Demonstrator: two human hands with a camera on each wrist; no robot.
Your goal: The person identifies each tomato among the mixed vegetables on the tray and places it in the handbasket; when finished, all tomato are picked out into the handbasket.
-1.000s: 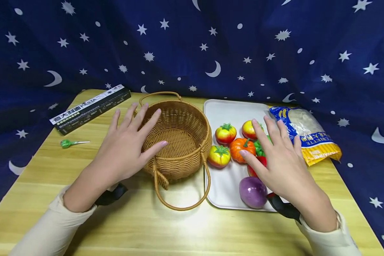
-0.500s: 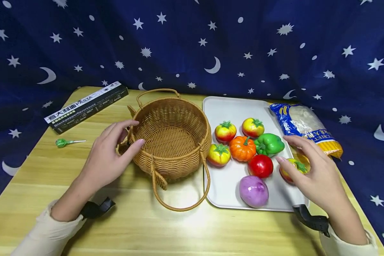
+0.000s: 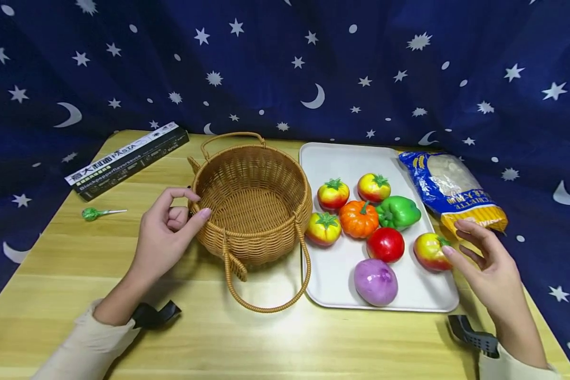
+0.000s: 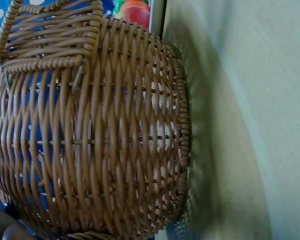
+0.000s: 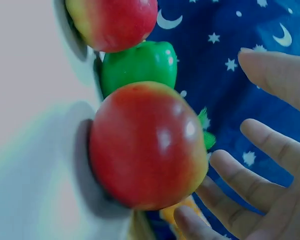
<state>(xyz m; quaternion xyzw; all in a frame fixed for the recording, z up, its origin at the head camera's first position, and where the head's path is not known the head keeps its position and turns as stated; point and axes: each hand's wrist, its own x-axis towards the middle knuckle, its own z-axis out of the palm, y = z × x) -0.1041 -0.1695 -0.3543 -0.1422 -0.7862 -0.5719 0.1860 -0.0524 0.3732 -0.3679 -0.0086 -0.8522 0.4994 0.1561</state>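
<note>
My left hand (image 3: 163, 221) is at the left rim of a round wicker basket (image 3: 261, 248), thumb and index finger pinching the rim, other fingers curled. Seen in the left wrist view, the woven wall (image 4: 120, 140) fills much of the picture. Beside a yellow-red toy tomato (image 3: 431, 252) at the tray's right edge, my right hand (image 3: 491, 269) hovers with fingers loosely bent and apart. The right wrist view shows that tomato (image 5: 147, 147) with the fingers spread next to it, not around it. The basket's inside holds nothing visible.
On the white tray (image 3: 332, 287) lie a toy pumpkin (image 3: 358, 219), green pepper (image 3: 399, 212), red ball-shaped toy (image 3: 385, 245), purple onion (image 3: 375, 282) and more tomatoes (image 3: 333, 194). A pasta bag (image 3: 456, 184) lies behind right; a pasta box (image 3: 128, 161) and lollipop (image 3: 91, 214) lie left.
Both hands lowered from above the basket and tray. The left fingers closed at the basket's left rim. The right hand moved right, out past the tray's edge, uncovering the tomato.
</note>
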